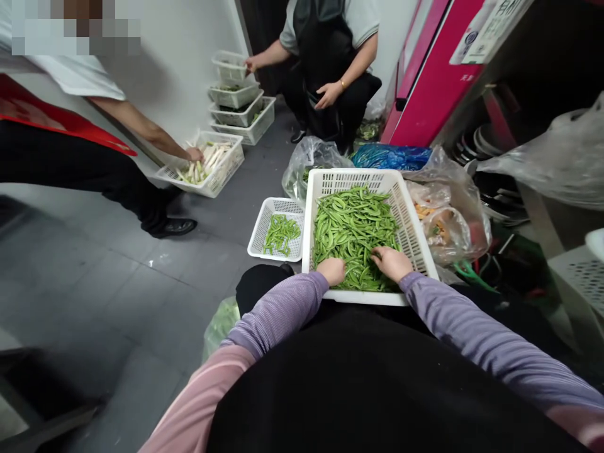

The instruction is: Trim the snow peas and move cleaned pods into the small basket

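My left hand (331,270) and my right hand (391,263) rest side by side on a heap of green pea pods (353,236), with the fingertips hidden among the pods. The heap fills a large white plastic crate (353,182) in front of my lap. Just left of the crate stands a small white perforated basket (257,233), holding a thin layer of similar pods (281,234). Neither hand touches that basket.
On the grey floor at left, a co-worker's hand (194,153) reaches into a white crate of pale stalks (205,167). A crouching person (330,82) touches stacked white baskets (236,100). Plastic bags (448,214) crowd the crate's right side, below a pink cabinet (434,82).
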`<state>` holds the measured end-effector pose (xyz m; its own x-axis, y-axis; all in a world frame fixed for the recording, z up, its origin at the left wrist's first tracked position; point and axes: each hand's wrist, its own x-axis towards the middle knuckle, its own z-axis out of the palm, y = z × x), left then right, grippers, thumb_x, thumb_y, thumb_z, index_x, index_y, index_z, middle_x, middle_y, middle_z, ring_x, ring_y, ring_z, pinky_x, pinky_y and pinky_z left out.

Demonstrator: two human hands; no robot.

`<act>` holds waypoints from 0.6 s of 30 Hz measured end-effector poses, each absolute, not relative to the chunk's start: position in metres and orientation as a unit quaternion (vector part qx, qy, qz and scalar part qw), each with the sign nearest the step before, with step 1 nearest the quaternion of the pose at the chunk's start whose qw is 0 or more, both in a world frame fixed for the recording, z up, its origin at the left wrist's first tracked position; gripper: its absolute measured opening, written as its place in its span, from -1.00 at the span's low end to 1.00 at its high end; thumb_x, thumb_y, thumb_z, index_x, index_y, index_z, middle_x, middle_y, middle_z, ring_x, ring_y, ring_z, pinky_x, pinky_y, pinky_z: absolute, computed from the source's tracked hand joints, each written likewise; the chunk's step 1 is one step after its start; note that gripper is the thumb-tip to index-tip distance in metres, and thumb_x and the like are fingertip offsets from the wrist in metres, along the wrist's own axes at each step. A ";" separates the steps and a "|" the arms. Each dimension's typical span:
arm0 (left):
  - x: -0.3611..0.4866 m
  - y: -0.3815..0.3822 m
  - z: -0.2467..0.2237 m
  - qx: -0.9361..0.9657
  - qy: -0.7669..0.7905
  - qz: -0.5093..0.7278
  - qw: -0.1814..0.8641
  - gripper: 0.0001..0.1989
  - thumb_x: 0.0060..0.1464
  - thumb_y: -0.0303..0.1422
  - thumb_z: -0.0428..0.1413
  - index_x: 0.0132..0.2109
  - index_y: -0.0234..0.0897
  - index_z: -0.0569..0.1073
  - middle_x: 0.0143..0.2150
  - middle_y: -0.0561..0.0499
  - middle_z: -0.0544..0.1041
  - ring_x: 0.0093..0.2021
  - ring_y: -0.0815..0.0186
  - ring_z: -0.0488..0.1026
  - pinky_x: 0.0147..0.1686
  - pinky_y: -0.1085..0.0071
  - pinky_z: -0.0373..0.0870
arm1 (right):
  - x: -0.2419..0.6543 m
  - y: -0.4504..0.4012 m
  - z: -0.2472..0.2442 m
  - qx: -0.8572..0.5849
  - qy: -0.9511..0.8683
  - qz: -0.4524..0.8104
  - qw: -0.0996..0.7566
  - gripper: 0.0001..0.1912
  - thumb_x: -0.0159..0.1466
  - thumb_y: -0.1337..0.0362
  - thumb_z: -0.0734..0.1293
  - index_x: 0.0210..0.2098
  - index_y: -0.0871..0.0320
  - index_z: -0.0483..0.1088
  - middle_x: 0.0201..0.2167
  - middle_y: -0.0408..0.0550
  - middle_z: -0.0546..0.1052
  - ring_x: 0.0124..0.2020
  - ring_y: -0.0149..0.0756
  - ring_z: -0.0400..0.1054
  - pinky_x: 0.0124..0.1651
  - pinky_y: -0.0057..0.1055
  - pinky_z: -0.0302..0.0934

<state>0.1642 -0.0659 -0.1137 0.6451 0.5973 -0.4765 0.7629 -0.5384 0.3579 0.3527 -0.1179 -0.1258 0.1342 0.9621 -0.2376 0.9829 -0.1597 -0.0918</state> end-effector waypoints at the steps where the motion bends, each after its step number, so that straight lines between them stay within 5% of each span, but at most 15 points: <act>1: 0.166 -0.068 -0.112 0.868 0.385 -0.143 0.279 -0.71 0.15 -0.39 -0.11 -0.18 -0.39 0.48 -0.18 -0.19 0.50 -0.15 0.22 0.42 -0.11 0.36 0.30 | 0.351 -0.110 -0.126 0.756 0.644 -0.114 0.035 -0.65 0.28 0.20 0.11 -0.06 0.24 0.35 -0.15 0.10 0.44 -0.26 -0.34 0.34 -0.26 -0.46 0.11; 4: 0.170 -0.075 -0.107 0.874 0.364 -0.132 0.293 -0.73 0.12 -0.39 -0.09 -0.20 -0.38 0.49 -0.20 -0.20 0.51 -0.18 0.18 0.43 -0.16 0.34 0.32 | 0.349 -0.087 -0.131 0.746 0.654 -0.121 0.030 -0.61 0.28 0.16 0.11 -0.13 0.33 0.38 -0.23 0.16 0.43 -0.34 -0.36 0.31 -0.32 -0.44 0.07; 9: 0.175 -0.074 -0.108 0.858 0.371 -0.100 0.339 -0.77 0.09 -0.38 -0.04 -0.21 -0.30 0.49 -0.24 -0.09 0.52 -0.21 0.26 0.44 -0.16 0.38 0.33 | 0.359 -0.083 -0.143 0.766 0.631 -0.123 0.000 -0.82 0.16 0.22 0.27 -0.32 0.21 0.39 -0.38 0.04 0.42 -0.39 -0.30 0.29 -0.36 -0.42 0.06; 14: 0.184 -0.074 -0.117 0.669 0.426 -0.056 0.607 -0.74 0.18 -0.35 -0.15 -0.21 -0.38 0.40 -0.46 0.06 0.44 -0.59 0.50 0.30 -0.47 0.49 0.35 | 0.359 -0.132 -0.136 0.699 0.707 -0.107 -0.029 -0.86 0.15 0.21 0.21 -0.39 0.13 0.33 -0.36 -0.05 0.38 -0.43 -0.32 0.29 -0.41 -0.42 0.06; 18: 0.186 -0.086 -0.110 0.588 0.417 -0.031 0.692 -0.78 0.14 -0.51 -0.15 -0.41 -0.39 0.32 -0.61 0.16 0.29 -0.68 0.56 0.21 -0.61 0.58 0.20 | 0.347 -0.164 -0.130 0.713 0.686 -0.128 -0.068 -0.88 0.12 0.19 0.20 -0.48 0.10 0.25 -0.45 -0.10 0.37 -0.47 -0.32 0.28 -0.41 -0.41 0.07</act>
<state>0.1856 -0.0861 -0.1102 0.6503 0.4485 -0.6132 0.5331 0.3058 0.7889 0.3474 -0.1642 -0.1297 0.0270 0.9956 -0.0898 0.9606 -0.0507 -0.2734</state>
